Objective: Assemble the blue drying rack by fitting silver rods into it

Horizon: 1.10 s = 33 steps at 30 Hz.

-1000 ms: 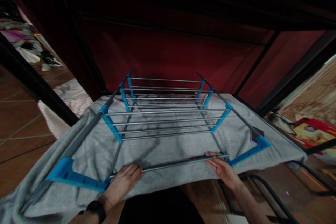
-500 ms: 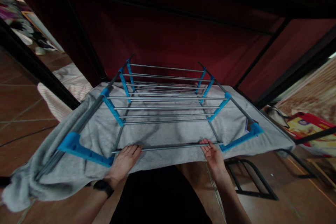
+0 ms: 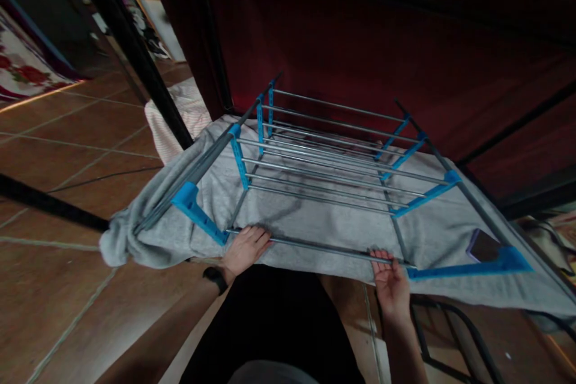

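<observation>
The left hand is closed over the near metal rod of a blue-bracketed drying rack on a grey blanket. The right hand, palm up, curls round that rod's right end, near a phone.

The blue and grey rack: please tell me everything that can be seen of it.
The rack has thin, metallic-looking rods and blue, plastic-looking brackets along two side bars. It rests on a grey blanket, its far end toward a dark red panel. The left hand lies over the nearest rod near one end; the right hand touches it near the other.
</observation>
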### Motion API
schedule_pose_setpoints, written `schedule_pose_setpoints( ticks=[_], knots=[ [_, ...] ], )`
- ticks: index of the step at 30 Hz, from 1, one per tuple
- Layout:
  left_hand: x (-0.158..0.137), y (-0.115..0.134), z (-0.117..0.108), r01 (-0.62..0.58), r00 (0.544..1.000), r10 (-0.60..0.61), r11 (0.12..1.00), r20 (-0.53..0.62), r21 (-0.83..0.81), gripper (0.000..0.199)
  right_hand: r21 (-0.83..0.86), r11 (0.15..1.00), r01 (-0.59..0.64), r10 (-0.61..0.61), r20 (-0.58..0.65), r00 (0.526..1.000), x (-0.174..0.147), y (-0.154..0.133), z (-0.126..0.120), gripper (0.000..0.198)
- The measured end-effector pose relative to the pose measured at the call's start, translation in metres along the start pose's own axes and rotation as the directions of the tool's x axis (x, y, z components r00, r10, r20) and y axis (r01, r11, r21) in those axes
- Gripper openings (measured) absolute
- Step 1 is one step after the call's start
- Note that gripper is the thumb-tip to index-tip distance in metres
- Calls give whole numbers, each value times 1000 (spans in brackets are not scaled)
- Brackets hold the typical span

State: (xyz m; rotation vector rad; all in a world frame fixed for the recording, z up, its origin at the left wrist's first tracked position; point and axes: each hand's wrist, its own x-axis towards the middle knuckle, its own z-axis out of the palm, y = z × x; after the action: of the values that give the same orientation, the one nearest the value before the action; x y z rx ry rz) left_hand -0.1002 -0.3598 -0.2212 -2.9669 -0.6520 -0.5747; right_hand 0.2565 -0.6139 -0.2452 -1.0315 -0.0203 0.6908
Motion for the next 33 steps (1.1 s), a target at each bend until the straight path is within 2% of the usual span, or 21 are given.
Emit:
schedule_pose_setpoints(
  ticks=[9, 13, 19, 33],
  knots=[
    [-5, 3, -1, 21, 1000, -20, 999, 14, -48, 30, -48, 998, 46, -45, 4, 999, -2, 1, -1, 16],
    [-5, 4, -2, 21, 1000, -21, 1000, 1, -14, 28, -39, 998, 51, -50, 18, 999, -3, 1, 0, 16],
    [-4, 4, -2, -1, 999, 0, 1000, 42, 28, 26, 17, 1000, 11, -11, 21, 1000, -5, -1, -4, 11],
    [-5, 5, 1, -11, 1000, 10, 999, 10, 35, 25, 12, 998, 57, -57, -13, 998, -7, 3, -1, 18]
  ],
)
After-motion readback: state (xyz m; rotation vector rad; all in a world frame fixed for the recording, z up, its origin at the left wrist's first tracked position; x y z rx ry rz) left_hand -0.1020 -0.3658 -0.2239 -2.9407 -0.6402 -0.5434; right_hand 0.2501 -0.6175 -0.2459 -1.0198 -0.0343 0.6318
